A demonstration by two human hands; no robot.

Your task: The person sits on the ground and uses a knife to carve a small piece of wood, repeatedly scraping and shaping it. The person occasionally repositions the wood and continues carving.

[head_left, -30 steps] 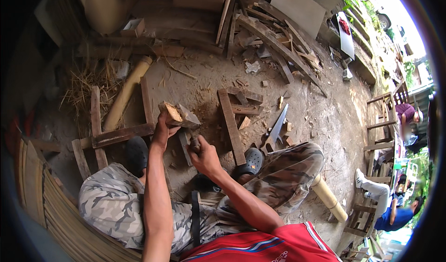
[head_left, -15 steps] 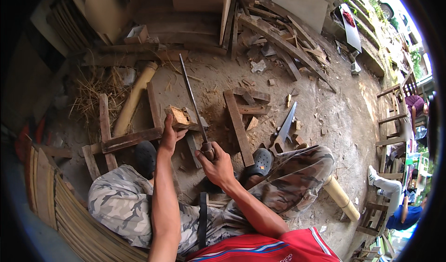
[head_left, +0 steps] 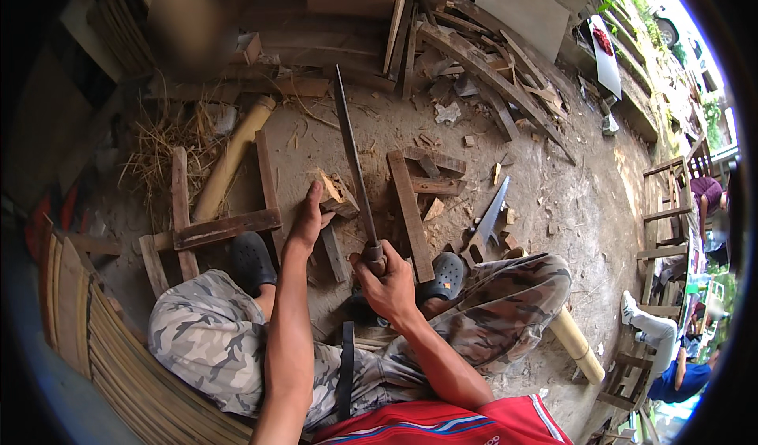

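My left hand [head_left: 306,222] is closed round a short wooden block [head_left: 341,202], with the thumb along its side. The block's upper end is pale, rough and freshly cut. My right hand [head_left: 388,284] grips the wooden handle of a machete [head_left: 353,141], whose long dark blade points up and away from me. The blade passes close to the block's right side; whether they touch I cannot tell.
A handsaw [head_left: 487,222] lies on the dirt floor to the right, beside wood offcuts. Nailed wooden frames [head_left: 410,208] lie ahead. Bamboo poles [head_left: 235,157], straw and a heap of planks [head_left: 497,70] are farther off. Other people [head_left: 681,374] sit at the far right.
Both hands have shifted right with the block and the machete. The block has turned in my left hand, and the blade stands more upright.
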